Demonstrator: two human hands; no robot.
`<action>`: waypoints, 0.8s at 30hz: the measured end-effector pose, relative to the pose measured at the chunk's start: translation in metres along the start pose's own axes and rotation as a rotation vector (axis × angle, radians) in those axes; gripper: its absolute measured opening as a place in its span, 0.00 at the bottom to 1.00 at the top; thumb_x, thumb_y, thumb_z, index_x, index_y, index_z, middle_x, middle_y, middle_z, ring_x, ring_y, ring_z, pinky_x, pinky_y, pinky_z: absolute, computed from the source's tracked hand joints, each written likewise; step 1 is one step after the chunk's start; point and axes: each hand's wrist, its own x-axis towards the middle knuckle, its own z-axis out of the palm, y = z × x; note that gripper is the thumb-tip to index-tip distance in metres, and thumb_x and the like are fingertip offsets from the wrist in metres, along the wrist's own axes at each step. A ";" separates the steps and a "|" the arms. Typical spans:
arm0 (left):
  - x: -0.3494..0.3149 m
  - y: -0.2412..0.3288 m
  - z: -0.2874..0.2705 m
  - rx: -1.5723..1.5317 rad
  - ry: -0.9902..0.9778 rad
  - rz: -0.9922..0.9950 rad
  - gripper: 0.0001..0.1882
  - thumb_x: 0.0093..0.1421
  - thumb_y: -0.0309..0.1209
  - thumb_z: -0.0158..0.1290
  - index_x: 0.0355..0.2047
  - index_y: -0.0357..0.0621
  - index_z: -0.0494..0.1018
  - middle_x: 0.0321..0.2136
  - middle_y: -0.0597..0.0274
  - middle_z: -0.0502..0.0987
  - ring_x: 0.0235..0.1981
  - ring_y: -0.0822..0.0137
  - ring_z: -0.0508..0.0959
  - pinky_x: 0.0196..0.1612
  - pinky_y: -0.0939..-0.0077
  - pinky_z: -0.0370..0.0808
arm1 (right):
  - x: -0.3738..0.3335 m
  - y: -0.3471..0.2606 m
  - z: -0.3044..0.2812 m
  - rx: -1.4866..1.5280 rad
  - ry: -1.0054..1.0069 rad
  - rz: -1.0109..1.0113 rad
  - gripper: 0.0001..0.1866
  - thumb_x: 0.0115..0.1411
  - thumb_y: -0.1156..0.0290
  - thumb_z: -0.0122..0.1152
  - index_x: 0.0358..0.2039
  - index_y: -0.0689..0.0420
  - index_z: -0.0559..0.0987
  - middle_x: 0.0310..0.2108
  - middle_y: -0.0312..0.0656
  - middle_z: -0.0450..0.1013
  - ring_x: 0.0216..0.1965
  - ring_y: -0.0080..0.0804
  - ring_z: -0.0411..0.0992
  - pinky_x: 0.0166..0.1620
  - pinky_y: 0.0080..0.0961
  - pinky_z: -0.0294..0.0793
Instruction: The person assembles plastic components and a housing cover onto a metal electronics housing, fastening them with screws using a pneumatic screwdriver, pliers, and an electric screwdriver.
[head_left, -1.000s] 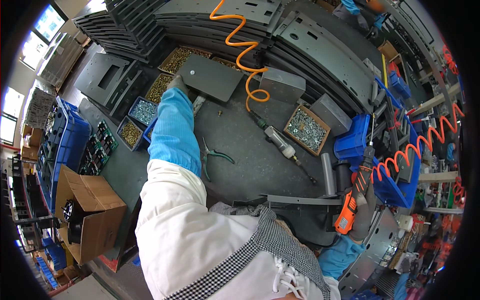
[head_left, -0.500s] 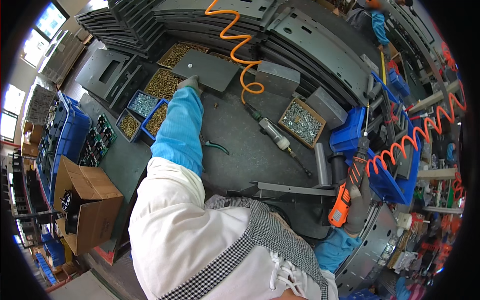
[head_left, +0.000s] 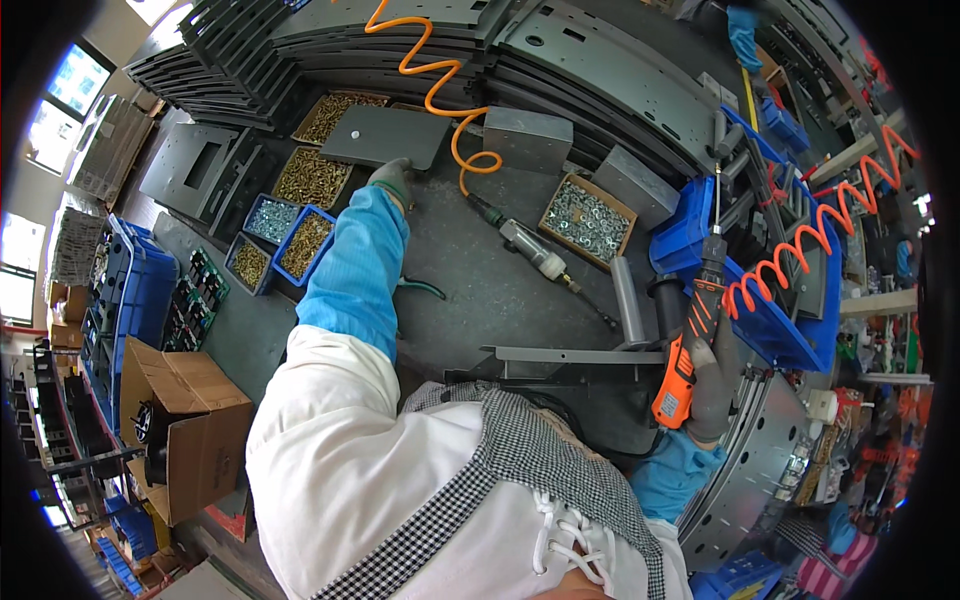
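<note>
My left hand (head_left: 394,182), in a grey glove, is at the near edge of a flat dark plate (head_left: 398,128), its fingers curled down toward the bench. Whatever they hold, if anything, is hidden. A small round light piece (head_left: 355,135) rests on the plate, which partly covers boxes of brass-coloured fasteners (head_left: 312,178). At the right, my gloved right hand (head_left: 712,385) is wrapped around an orange and black power screwdriver (head_left: 676,385). Its long bit points away from me.
An air tool (head_left: 535,252) on a coiled orange hose lies mid-bench, beside a box of washers (head_left: 590,220). Pliers (head_left: 420,286), a metal cylinder (head_left: 628,300) and blue bins (head_left: 690,235) are nearby. Stacked dark panels (head_left: 610,75) line the back.
My left hand has shifted right along the plate's near edge. A small fastener seen on the bench earlier is now hidden near that hand. My right hand still holds the screwdriver.
</note>
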 end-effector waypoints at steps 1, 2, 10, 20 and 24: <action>-0.005 0.002 0.005 0.046 0.031 0.000 0.15 0.66 0.34 0.60 0.50 0.39 0.79 0.42 0.59 0.81 0.33 0.68 0.78 0.38 0.72 0.75 | 0.000 0.000 -0.001 0.005 -0.022 -0.001 0.36 0.61 0.72 0.52 0.70 0.67 0.61 0.42 0.44 0.75 0.38 0.27 0.75 0.42 0.24 0.77; -0.004 0.002 0.010 0.048 0.027 -0.001 0.15 0.66 0.34 0.60 0.50 0.39 0.79 0.42 0.59 0.81 0.33 0.68 0.78 0.38 0.72 0.75 | 0.000 -0.001 -0.001 0.005 -0.017 -0.001 0.36 0.61 0.72 0.52 0.70 0.67 0.61 0.42 0.44 0.75 0.38 0.27 0.75 0.42 0.24 0.77; 0.002 0.033 0.013 -0.342 -0.173 0.017 0.09 0.66 0.36 0.57 0.40 0.45 0.76 0.21 0.69 0.66 0.19 0.70 0.66 0.20 0.76 0.63 | -0.004 0.007 0.002 0.056 0.076 -0.052 0.36 0.61 0.72 0.53 0.70 0.67 0.62 0.43 0.44 0.75 0.39 0.27 0.76 0.44 0.25 0.78; -0.046 0.099 -0.007 -0.229 -0.284 0.396 0.07 0.66 0.35 0.59 0.31 0.49 0.75 0.22 0.68 0.72 0.16 0.73 0.66 0.17 0.75 0.61 | -0.012 -0.003 -0.003 0.033 -0.032 -0.025 0.34 0.60 0.70 0.54 0.67 0.67 0.65 0.42 0.42 0.76 0.39 0.25 0.75 0.45 0.25 0.76; -0.115 0.111 -0.031 -0.108 -0.425 0.284 0.08 0.66 0.34 0.58 0.30 0.52 0.73 0.20 0.72 0.70 0.14 0.76 0.63 0.15 0.81 0.56 | -0.018 -0.004 -0.008 0.016 0.015 -0.024 0.34 0.60 0.69 0.55 0.66 0.67 0.65 0.42 0.42 0.76 0.40 0.25 0.75 0.46 0.24 0.76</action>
